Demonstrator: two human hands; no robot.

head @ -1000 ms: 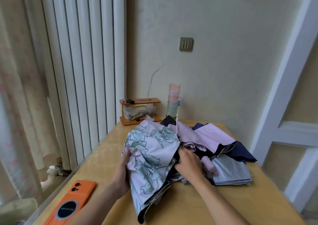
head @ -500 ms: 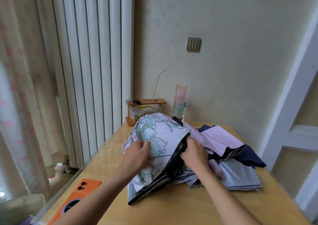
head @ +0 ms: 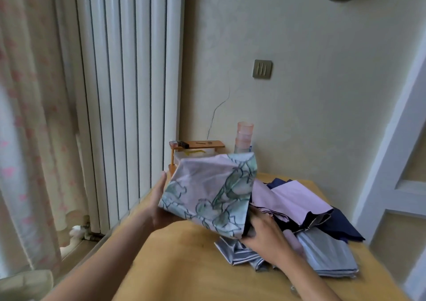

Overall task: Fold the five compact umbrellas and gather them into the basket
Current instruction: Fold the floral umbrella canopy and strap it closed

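Aloft, floral umbrella point(head: 212, 190) in hands point(head: 161, 208) point(head: 265, 236), stacked cups point(head: 244, 137)

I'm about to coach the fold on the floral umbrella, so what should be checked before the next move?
1. Floral umbrella held up off the table: ok, left hand holds its left side.
2. Right hand grip at its lower edge: cannot tell, blurred.
3. Canopy wrapped tight: not ok, hangs loose.
4. Lilac umbrella, navy umbrella, grey umbrella folded: not ok, heaped loose.
5. Basket at hand: cannot tell, not in view.
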